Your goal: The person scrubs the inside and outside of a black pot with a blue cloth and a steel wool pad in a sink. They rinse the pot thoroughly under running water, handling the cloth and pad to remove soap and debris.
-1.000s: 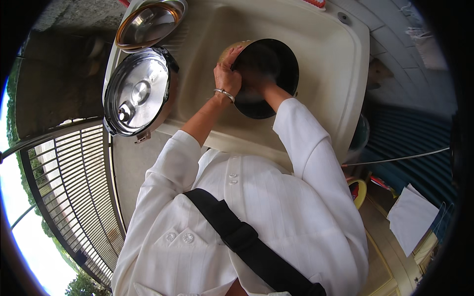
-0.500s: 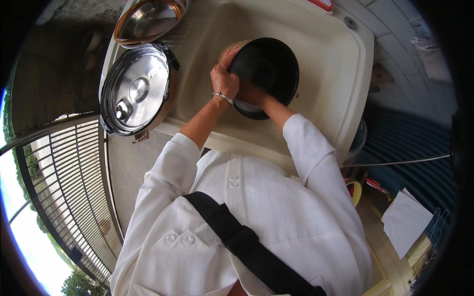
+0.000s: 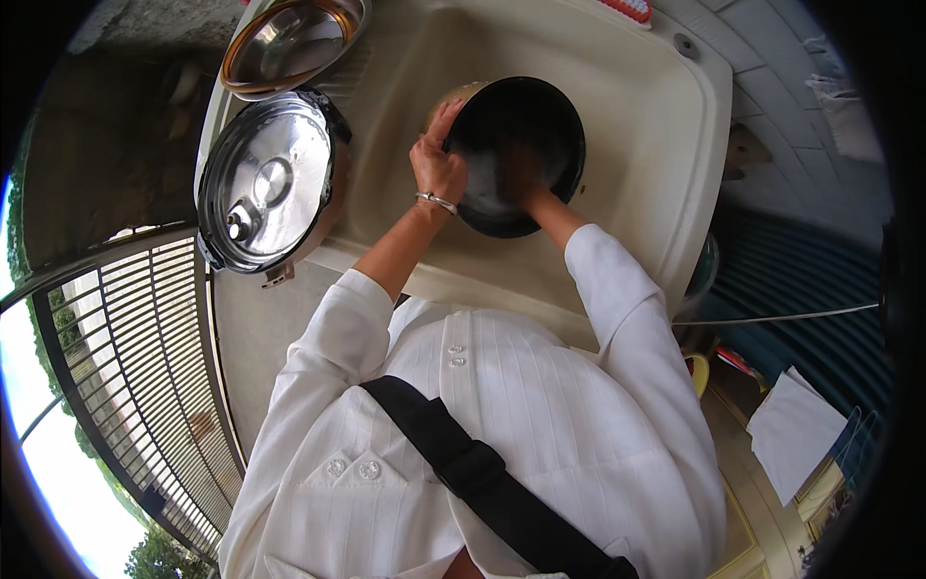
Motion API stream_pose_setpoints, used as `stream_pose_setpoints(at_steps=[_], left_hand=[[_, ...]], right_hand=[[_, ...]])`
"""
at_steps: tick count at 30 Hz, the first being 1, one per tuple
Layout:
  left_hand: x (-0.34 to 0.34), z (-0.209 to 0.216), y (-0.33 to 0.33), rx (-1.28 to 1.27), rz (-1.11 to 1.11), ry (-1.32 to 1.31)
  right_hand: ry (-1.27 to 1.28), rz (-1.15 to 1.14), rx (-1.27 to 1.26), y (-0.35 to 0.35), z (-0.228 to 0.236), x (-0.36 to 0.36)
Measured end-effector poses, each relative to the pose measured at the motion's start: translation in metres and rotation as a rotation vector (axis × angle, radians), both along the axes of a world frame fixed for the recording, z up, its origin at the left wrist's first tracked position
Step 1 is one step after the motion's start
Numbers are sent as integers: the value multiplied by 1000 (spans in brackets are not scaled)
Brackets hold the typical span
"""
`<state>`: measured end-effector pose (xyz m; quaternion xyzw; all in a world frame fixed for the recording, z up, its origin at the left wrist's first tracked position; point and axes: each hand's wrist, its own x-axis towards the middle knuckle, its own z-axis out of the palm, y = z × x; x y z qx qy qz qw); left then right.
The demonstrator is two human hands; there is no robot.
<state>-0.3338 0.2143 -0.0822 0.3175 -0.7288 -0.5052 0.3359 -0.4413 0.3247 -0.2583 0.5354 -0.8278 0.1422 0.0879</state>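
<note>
A deep round pot [image 3: 552, 121] with a black inside and a tan outer wall is tilted in the beige sink [image 3: 637, 193], its mouth facing me. At its left rim, my left hand [image 3: 440, 159] steadies it, with fingers lying along the outer wall. Down inside the pot reaches my right hand [image 3: 522, 174], blurred by motion against the dark inner wall. Its fingers are smeared, and whether it holds anything cannot be made out.
Left of the basin rests a shiny metal lid [image 3: 273, 181] with a black rim. Behind it sits a steel bowl [image 3: 289, 48] with an amber-coloured rim. A red-and-white item [image 3: 629, 10] lies at the sink's far edge. A barred railing [image 3: 145, 357] stands at left.
My right hand has swept from the pot's left inner side toward its middle. The pot and my left hand have barely shifted.
</note>
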Motion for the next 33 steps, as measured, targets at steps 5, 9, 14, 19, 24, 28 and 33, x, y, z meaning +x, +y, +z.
stream_pose_setpoints(at_steps=[5,9,14,19,24,28,33], left_hand=[[-1,3,-1,-19,-17,-59],[-5,1,-6,72,-33,-14],[3,-4,-17,134,-60,78],[-4,-11,-19,40,-104,57],[-6,-11,-12,3,-135,-38],[-6,-7,-9,-23,-119,11],[0,-13,-16,78,-104,97]], right_hand=[[-837,201,465,-29,50,31],[-1665,107,-341,-48,32,41],[-642,-69,-314,-27,130,33],[-265,107,-516,-18,207,4],[1,236,-335,-54,218,-16],[-26,168,-295,-57,195,-51],[-286,-331,-202,-21,156,-77]])
